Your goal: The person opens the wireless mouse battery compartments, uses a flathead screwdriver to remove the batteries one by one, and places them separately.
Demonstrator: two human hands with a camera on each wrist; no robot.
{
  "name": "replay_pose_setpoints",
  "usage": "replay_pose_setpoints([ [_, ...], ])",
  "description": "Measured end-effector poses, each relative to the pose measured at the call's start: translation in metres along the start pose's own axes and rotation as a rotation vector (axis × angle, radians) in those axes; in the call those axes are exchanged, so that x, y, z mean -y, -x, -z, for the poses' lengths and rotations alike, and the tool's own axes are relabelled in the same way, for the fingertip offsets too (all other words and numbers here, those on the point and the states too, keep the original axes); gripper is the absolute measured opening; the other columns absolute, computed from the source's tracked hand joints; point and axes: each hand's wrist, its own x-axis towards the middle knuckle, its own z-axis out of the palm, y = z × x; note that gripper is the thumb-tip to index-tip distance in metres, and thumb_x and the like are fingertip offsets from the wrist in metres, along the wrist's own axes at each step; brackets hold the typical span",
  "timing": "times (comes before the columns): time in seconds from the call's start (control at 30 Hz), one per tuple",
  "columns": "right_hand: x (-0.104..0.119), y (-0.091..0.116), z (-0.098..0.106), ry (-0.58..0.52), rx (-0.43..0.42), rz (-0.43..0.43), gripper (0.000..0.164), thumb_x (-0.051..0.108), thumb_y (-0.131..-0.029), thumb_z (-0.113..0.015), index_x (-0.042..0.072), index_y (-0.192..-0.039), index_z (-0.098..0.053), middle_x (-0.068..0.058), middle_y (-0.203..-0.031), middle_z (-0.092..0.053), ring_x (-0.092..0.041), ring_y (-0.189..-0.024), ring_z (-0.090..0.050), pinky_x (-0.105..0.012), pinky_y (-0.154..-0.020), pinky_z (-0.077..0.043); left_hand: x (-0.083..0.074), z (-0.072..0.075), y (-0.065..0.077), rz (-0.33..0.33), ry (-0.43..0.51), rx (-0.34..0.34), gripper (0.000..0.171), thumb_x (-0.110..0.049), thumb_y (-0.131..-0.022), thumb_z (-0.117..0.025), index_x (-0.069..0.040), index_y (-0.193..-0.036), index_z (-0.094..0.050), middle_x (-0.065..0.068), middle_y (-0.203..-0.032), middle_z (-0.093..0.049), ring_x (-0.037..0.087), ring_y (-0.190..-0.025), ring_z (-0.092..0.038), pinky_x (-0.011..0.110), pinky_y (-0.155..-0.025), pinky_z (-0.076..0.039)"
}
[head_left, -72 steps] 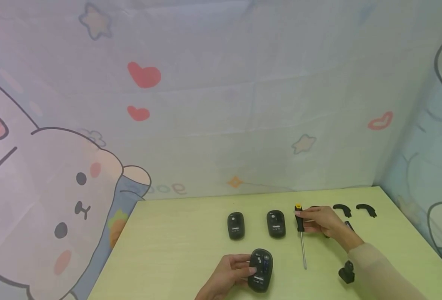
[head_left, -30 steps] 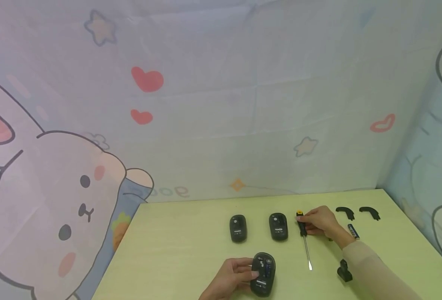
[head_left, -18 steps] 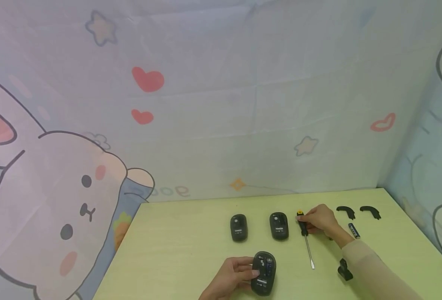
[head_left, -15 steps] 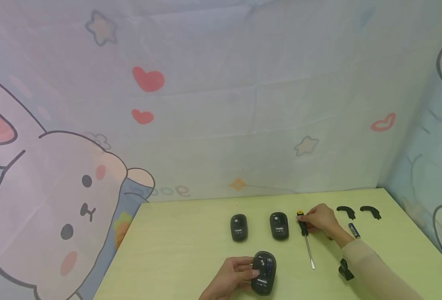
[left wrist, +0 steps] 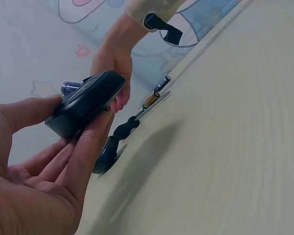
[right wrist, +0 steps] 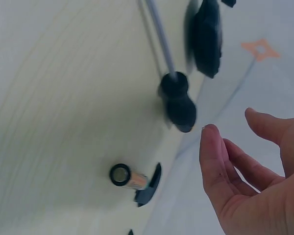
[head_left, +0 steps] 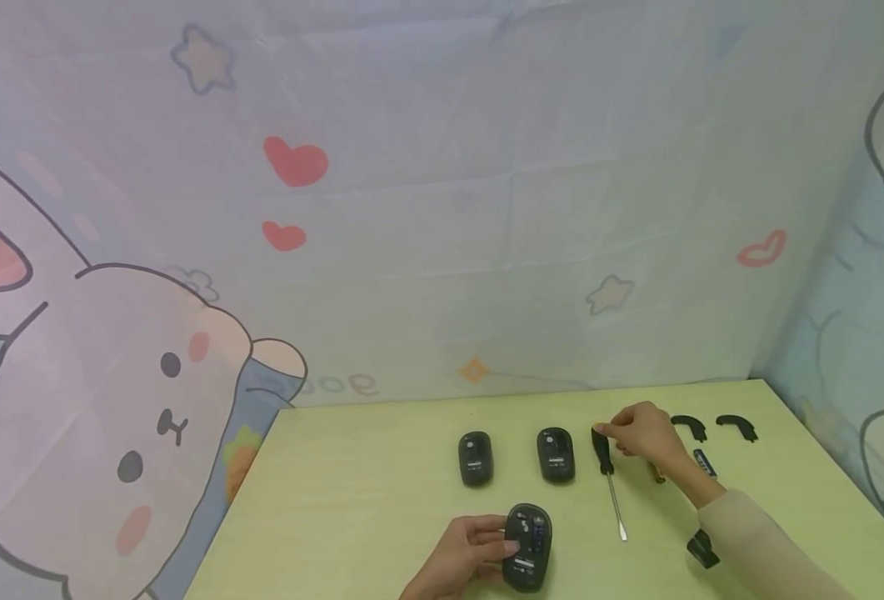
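My left hand point(head_left: 458, 554) grips a black computer mouse point(head_left: 526, 550), underside up, above the table. Its battery compartment is uncovered, and a blue battery point(left wrist: 70, 87) shows at the mouse's top in the left wrist view. Over the far right part of the table, my right hand point(head_left: 647, 437) is beside the handle end of a flat-tipped screwdriver point(head_left: 602, 454) lying on the tabletop. The right wrist view shows a gap between that handle point(right wrist: 179, 105) and the hand point(right wrist: 255, 181), whose thumb and fingers are apart with nothing between them.
Two more black mice point(head_left: 475, 458) point(head_left: 556, 455) lie underside up left of the screwdriver. Under and beyond the right forearm are a gold-coloured battery point(head_left: 657, 473), a blue battery point(head_left: 704, 463) and curved black covers point(head_left: 689, 427) point(head_left: 736, 427). A printed cloth wall point(head_left: 412, 292) rises behind the table.
The right hand, earlier pinching the screwdriver's handle, has let go and lifted slightly off it. The screwdriver stays on the table. My left hand keeps the mouse almost still.
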Motion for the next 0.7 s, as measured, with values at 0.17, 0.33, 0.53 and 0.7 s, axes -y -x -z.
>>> replay_pose_setpoints([
  [0.17, 0.016, 0.017, 0.004, -0.027, -0.001, 0.091, 0.043, 0.035, -0.1, -0.072, -0.006, -0.113, -0.075, -0.022, -0.106, -0.077, -0.027, -0.082, -0.076, -0.041, -0.071, -0.068, -0.001, 0.0, 0.001, 0.002, -0.003, 0.005, 0.044, -0.014, -0.097, -0.074, 0.001, -0.137, -0.064, 0.018, -0.123, -0.077, 0.018, -0.101, -0.078, 0.038, -0.087, -0.069],
  [0.33, 0.031, 0.034, 0.005, -0.012, -0.02, 0.165, 0.044, 0.037, -0.1, -0.072, -0.003, -0.118, -0.073, -0.02, -0.111, -0.076, -0.026, -0.087, -0.075, -0.033, -0.068, -0.064, -0.002, 0.0, 0.001, 0.002, -0.007, 0.007, 0.046, -0.015, -0.097, -0.074, 0.002, -0.138, -0.064, 0.018, -0.122, -0.077, 0.018, -0.1, -0.078, 0.039, -0.089, -0.069],
  [0.53, 0.047, 0.053, -0.001, 0.038, -0.063, 0.26, 0.042, 0.04, -0.098, -0.073, 0.004, -0.12, -0.074, -0.013, -0.113, -0.077, -0.028, -0.102, -0.074, -0.041, -0.081, -0.066, -0.003, 0.0, 0.0, 0.008, -0.004, -0.004, 0.049, -0.014, -0.097, -0.073, 0.005, -0.141, -0.06, 0.02, -0.123, -0.077, 0.02, -0.101, -0.079, 0.039, -0.088, -0.069],
  [0.7, 0.058, 0.068, -0.008, -0.006, -0.022, 0.297, 0.047, 0.043, -0.097, -0.074, 0.005, -0.126, -0.072, -0.016, -0.122, -0.076, -0.035, -0.111, -0.074, -0.041, -0.087, -0.067, -0.002, 0.0, 0.001, 0.019, -0.004, -0.026, 0.05, -0.013, -0.097, -0.073, 0.005, -0.142, -0.059, 0.02, -0.123, -0.077, 0.02, -0.102, -0.079, 0.039, -0.089, -0.069],
])
